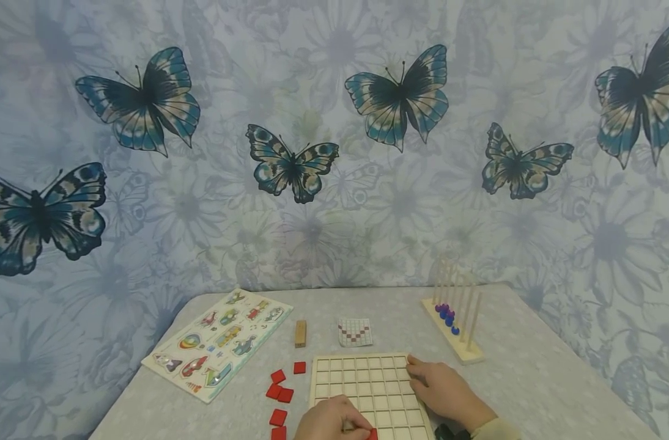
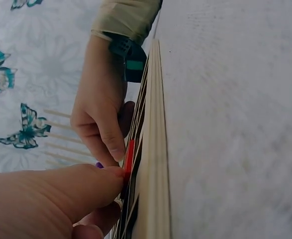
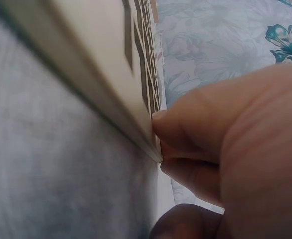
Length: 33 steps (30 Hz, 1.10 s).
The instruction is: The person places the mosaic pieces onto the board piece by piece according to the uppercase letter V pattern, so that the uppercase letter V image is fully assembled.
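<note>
- My left hand (image 1: 331, 418): low over the near part of the board, thumb and fingers closed in a pinch on one red tile (image 1: 373, 434). In the left wrist view the tile shows edge-on at my thumb tip; cannot tell whether it is seated in a cell.
- My right hand (image 1: 447, 391): at the board's right side, near its far corner. Thumb on the upper face, fingertip against the outer edge, so the rim is pinched between them. A dark device with a band on that wrist, then a pale sleeve (image 1: 496, 429).
- Grid board (image 1: 389, 403): pale wood, raised dividers making square cells, lying flat on the worktop (image 1: 230, 425) in front of me. Near edge runs out of the head view; my left hand hides part of the cells.
- Six loose red tiles (image 1: 278, 417): in a rough column left of the board. Two of them touch; the nearest is cut by the lower edge of the head view.
- Pattern card (image 1: 354, 332): just beyond the board's far edge, small printed grid with red squares stepping down, then up.
- Wooden block (image 1: 300, 333): left of the card.
- Picture puzzle board (image 1: 224, 342): far left, set at an angle; balloon, rocket and car among its figures.
- Peg stand (image 1: 466, 349): far right, upright pegs, blue and purple beads (image 1: 449, 320) low down.
- Wall covering (image 1: 334, 244): pale flowers, teal butterflies.
</note>
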Tool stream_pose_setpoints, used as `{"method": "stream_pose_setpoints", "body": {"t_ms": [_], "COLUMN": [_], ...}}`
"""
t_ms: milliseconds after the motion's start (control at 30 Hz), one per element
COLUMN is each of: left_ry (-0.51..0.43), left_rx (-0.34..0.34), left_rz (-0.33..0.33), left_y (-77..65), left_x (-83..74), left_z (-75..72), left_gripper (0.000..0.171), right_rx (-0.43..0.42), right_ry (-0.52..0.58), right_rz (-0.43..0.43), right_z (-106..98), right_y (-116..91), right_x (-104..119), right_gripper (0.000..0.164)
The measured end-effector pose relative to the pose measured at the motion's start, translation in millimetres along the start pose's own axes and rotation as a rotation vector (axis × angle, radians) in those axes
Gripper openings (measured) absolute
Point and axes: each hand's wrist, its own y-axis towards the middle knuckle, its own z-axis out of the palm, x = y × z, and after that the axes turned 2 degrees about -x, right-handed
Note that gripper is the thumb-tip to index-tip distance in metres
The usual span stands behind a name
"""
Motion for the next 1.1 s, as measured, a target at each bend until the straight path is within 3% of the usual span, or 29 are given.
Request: {"method": "stream_pose_setpoints", "body": {"t_ms": [167,333,533,667,833,933,1033,1100], "left_ry": [0.006,0.04,0.098,0.108,0.088,0.091,0.129,0.151], "left_rx": [-0.034,-0.143,-0.263,-0.406,-0.572,-0.634,-0.671,-0.655], "left_rz": [0.034,0.002,-0.03,-0.058,-0.202,-0.293,-0.35,-0.377], "left_y": [-2.6,-6.5,-8.4,-5.4,0.1,0.5,-1.3,-3.3], "left_x": [-1.0,-5.8,-5.1,5.3,28.2,44.9,61.2,70.1], "left_z": [0.0,-8.2,-34.9,-57.6,-90.2,-107.9,-121.6,-128.0], "left_gripper": [0.008,0.013,0.021,0.025,0.023,0.024,0.025,0.026], "right_rx": [-0.001,0.0,0.005,0.013,0.02,0.017,0.016,0.016], "right_ry": [-0.007,-0.013,0.003,0.005,0.008,0.015,0.017,0.015], "right_rz": [0.008,0.001,-0.001,0.0,-0.002,-0.006,-0.009,-0.008], "right_z": [0.0,0.4,-0.4,-0.2,-0.6,-1.7,-2.1,-1.8], "right_y": [-0.6,-1.4,-1.2,-0.7,-1.1,-1.1,-1.5,-1.8], "right_x": [-0.1,-0.1,-1.0,-2.0,-2.3,-1.4,-0.7,-0.7], "right_gripper": [0.038,0.038,0.039,0.041,0.041,0.041,0.041,0.042]}}
